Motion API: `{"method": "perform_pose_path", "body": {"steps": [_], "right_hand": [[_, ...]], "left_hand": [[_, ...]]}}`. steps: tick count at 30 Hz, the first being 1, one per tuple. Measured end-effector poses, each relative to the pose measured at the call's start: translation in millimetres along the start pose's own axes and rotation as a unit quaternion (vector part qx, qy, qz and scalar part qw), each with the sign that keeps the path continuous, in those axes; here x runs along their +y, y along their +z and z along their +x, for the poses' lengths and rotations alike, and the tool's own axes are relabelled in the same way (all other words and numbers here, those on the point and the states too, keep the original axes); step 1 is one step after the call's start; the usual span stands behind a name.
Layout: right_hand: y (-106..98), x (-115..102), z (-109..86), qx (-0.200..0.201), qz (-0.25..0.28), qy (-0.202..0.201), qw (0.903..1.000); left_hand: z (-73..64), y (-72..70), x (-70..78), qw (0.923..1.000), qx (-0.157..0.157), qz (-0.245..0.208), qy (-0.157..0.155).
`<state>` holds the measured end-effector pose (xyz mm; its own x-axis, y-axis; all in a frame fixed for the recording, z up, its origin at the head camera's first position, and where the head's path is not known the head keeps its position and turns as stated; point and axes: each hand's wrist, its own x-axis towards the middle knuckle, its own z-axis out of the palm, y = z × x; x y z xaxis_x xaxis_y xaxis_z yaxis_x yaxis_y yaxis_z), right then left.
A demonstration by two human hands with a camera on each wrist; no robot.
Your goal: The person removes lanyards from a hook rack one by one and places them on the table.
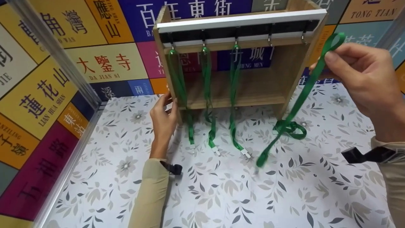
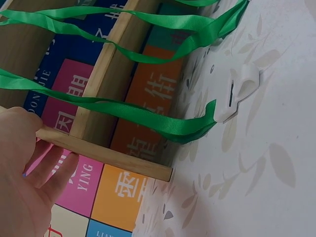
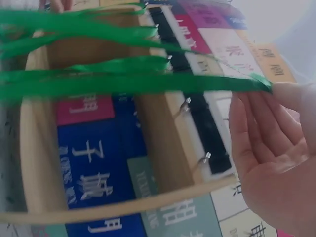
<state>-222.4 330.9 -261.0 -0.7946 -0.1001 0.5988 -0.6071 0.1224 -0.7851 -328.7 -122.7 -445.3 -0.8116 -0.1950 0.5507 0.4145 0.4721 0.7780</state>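
Note:
My right hand (image 1: 368,72) pinches a green lanyard (image 1: 311,80) between thumb and fingers near its looped top, to the right of the wooden rack (image 1: 253,95). Its ribbon slants down toward the table, and the lower end looks blurred. With my left hand (image 1: 164,118) I grip the edge of the rack's left side panel (image 2: 108,158). Three green lanyards (image 1: 206,72) hang from the rack's left hooks, their white plastic clips (image 2: 239,94) low by the tabletop. Two hooks on the right, one of them this hook (image 3: 205,158), carry no lanyard.
Another green lanyard (image 1: 295,130) lies bunched on the table by the rack's right leg. A floral cloth (image 1: 221,190) covers the table. Panels with printed place signs (image 1: 107,66) stand behind and at the left, with a metal frame edge (image 1: 79,126) at the left corner.

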Motion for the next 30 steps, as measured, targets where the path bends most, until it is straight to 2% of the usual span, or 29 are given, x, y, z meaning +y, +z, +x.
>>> {"method": "perform_pose_path", "body": {"steps": [2,3,4,6,8,10,12,15,17,20,22,24,27,30], "right_hand": [[-5.7,2.5,-4.0,-0.008,-0.092,0.027,0.9954],[-8.9,3.7,-5.6,-0.014,-0.136,0.042,0.9897],[-12.1,4.7,-7.0,-0.020,-0.182,0.057,0.9814],[-17.0,6.5,-8.2,-0.030,-0.269,0.092,0.9583],[-19.2,8.9,-8.4,-0.038,-0.310,0.117,0.9427],[-17.0,10.9,-8.5,-0.041,-0.337,0.127,0.9320],[-9.2,11.9,-8.4,-0.042,-0.331,0.115,0.9357],[6.9,11.5,-11.4,-0.069,-0.302,0.065,0.9484],[16.5,11.0,-15.0,-0.110,-0.262,0.031,0.9584],[22.6,15.3,-22.9,-0.187,-0.163,0.019,0.9685],[20.1,21.8,-29.1,-0.234,-0.109,0.036,0.9654],[13.4,31.1,-36.0,-0.261,-0.090,0.067,0.9587],[-2.2,48.0,-45.8,-0.275,-0.137,0.121,0.9441],[-17.2,67.6,-54.6,-0.258,-0.213,0.182,0.9247]], "left_hand": [[0.1,0.6,-0.1,1.0000,-0.001,-0.003,0.001],[0.2,0.9,-0.3,1.0000,-0.001,-0.004,0.001],[0.4,1.1,-0.5,1.0000,-0.002,-0.004,0.001],[0.5,1.1,-0.9,1.0000,0.000,-0.007,0.003],[0.5,1.0,-1.3,1.0000,0.002,-0.007,0.004],[-0.1,0.7,-1.3,1.0000,0.002,-0.003,0.003],[-0.7,0.3,-1.3,1.0000,0.001,0.002,0.001],[-1.5,-0.9,-0.4,0.9999,-0.003,0.008,-0.007],[-1.5,-1.7,-0.1,0.9999,-0.005,0.007,-0.012],[-2.0,-2.5,0.2,0.9999,-0.004,0.003,-0.016],[-2.2,-2.4,0.3,0.9999,-0.004,-0.001,-0.013],[-1.9,-1.8,0.3,0.9999,-0.002,-0.007,-0.008],[-1.3,-0.9,0.0,0.9999,-0.003,-0.013,-0.003],[-0.5,-1.0,-0.1,0.9998,-0.005,-0.018,-0.003]]}}
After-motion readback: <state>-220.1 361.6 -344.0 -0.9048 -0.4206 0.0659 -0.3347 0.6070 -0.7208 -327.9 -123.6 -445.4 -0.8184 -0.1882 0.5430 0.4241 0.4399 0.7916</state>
